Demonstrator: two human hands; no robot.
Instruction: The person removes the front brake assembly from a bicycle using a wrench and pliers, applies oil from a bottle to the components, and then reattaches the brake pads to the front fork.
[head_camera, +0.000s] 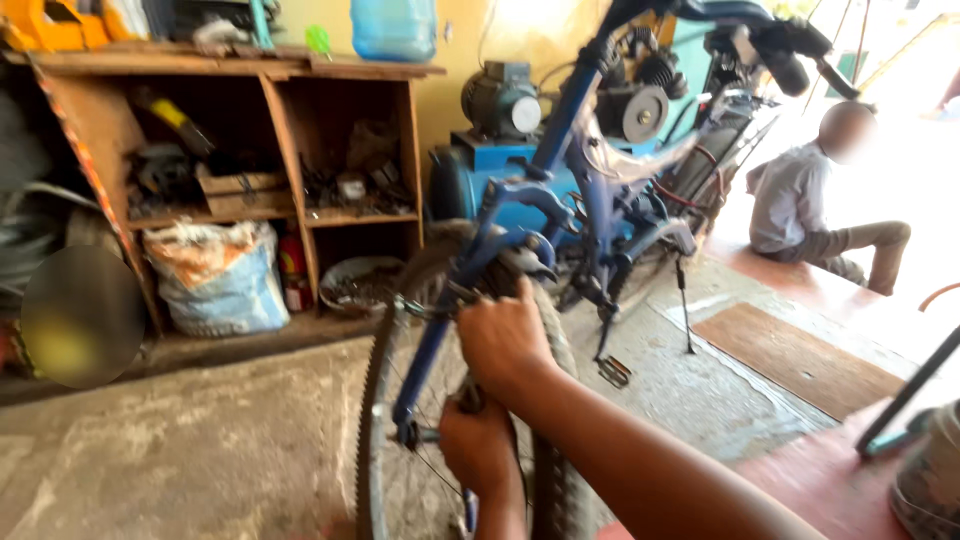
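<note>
A blue bicycle (585, 150) stands with its rear wheel (375, 400) nearest me and its handlebars (770, 35) at the far upper right. My right hand (505, 335) is closed over the top of the knobbly tyre, just beside the blue stays (440, 320) and the brake. Lower down, my left hand (478, 445) is fisted around a dark tool handle (469, 397) close to the wheel's axle (412, 433). What the tool's tip touches is hidden behind my hand. A pedal (613, 371) and the kickstand (684, 310) show behind the wheel.
A wooden shelf unit (285, 150) full of parts stands at the back left, with a full sack (220, 280), a red canister (294, 270) and a bowl of scrap (360, 285) below. A blue compressor (500, 140) is behind the bicycle. A person (800, 200) sits at right near a brown mat (790, 355).
</note>
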